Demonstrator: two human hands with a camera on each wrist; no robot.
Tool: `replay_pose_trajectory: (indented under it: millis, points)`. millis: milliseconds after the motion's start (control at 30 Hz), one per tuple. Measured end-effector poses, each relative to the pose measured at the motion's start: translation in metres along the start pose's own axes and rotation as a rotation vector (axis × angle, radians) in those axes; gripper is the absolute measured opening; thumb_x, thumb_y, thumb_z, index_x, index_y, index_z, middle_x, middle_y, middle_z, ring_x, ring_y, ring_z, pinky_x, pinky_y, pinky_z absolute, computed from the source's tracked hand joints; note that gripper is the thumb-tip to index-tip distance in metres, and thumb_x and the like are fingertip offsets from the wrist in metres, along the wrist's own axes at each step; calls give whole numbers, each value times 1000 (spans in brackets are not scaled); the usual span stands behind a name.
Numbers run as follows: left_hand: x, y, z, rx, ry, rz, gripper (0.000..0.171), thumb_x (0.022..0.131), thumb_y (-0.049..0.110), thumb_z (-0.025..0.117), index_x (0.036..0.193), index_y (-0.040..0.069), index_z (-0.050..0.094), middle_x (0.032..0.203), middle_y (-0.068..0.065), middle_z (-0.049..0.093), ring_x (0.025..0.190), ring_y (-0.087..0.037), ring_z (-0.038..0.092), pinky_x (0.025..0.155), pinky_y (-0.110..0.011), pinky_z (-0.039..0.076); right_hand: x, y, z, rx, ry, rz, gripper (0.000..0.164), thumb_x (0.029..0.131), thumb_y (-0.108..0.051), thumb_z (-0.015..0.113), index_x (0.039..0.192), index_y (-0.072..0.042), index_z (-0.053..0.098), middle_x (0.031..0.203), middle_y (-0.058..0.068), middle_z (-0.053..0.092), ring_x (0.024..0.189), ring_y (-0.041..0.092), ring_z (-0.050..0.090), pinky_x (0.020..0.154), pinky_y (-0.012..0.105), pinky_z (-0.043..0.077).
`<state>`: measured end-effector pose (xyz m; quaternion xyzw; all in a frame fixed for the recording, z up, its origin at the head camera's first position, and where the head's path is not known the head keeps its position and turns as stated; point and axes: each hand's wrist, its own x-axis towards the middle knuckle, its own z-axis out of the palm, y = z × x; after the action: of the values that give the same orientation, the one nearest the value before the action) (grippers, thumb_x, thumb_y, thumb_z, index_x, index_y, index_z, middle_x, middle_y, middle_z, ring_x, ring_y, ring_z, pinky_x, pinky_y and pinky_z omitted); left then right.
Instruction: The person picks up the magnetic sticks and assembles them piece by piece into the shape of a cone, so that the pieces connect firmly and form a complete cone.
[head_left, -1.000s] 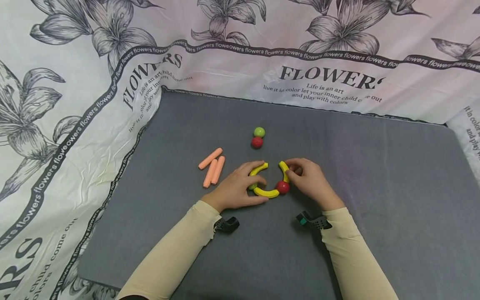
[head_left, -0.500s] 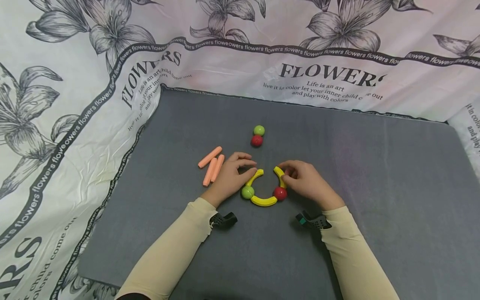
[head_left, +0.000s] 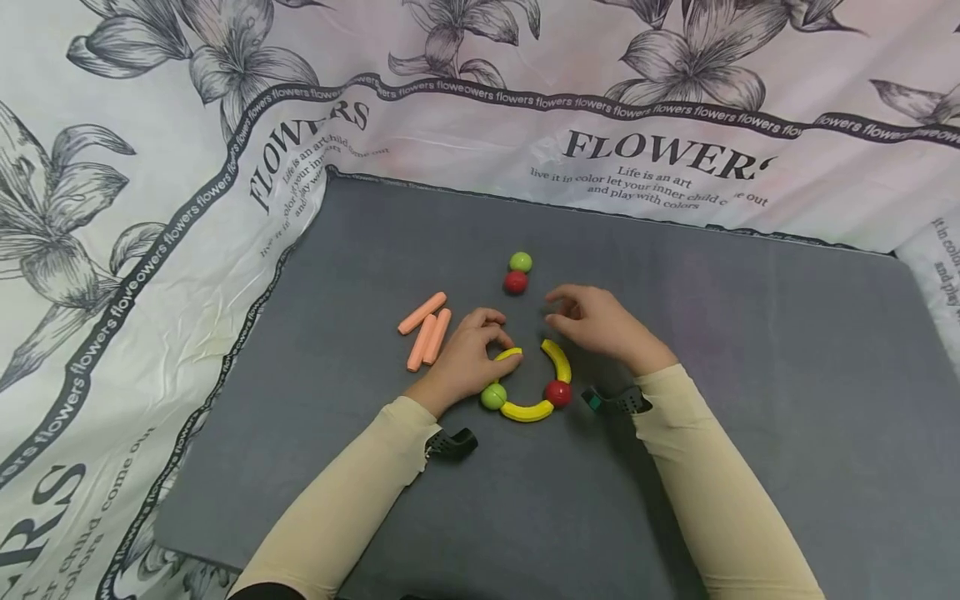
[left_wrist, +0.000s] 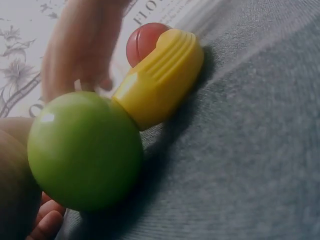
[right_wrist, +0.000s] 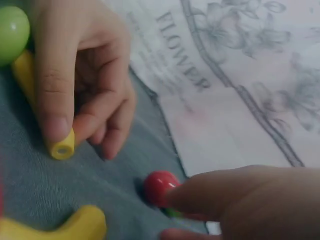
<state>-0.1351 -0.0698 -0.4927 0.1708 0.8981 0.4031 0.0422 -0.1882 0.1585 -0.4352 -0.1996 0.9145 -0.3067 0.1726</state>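
An unclosed ring of toy pieces lies before me. My left hand (head_left: 467,357) pinches its left banana-shaped yellow piece (right_wrist: 63,149) between thumb and index finger; that hand covers much of the piece in the head view. A green ball (left_wrist: 85,150) touches its lower end. Along the near side runs another yellow piece (head_left: 527,412), ending at a red ball (head_left: 558,394). From there a third yellow piece (head_left: 556,360) curves away, nothing holding it. My right hand (head_left: 600,325) hovers above it, fingers loosely bent around nothing, short of a second red ball (head_left: 516,282).
A second green ball (head_left: 521,262) touches the farther red one, beyond the ring's gap. Several orange sticks (head_left: 426,333) lie left of my left hand. Flower-printed cloth (head_left: 637,175) rises along the dark table's (head_left: 787,400) back and left edges.
My right hand has let go of the right yellow piece and moved away from me. My left hand has shifted off the green ball to pinch the left yellow piece. The ring has slid slightly nearer.
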Motion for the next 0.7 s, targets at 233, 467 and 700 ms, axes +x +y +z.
replay_pose_trajectory:
  millis: [233,467,700]
  points:
    - [1,-5,3,4,-24,63,19,89,37,71,97,20,73,133,0,50,122,-17,47,100,-34,43,38,-10,-1,-35,50,-74,43,95,-22,63,137,-15,53,102,7,64,81,21,60,69,38,49]
    - [1,-7,3,-15,-47,121,18,88,31,70,102,19,72,134,0,50,121,-16,46,98,-32,43,56,-13,4,-94,35,-53,44,94,-24,65,136,-13,54,90,7,63,69,22,56,61,36,44]
    - [0,-9,-2,3,-35,130,17,88,29,70,101,18,72,132,0,51,119,-16,47,97,-31,43,62,-16,11,-136,23,-38,39,94,-27,67,130,-15,58,84,5,61,65,21,55,59,35,43]
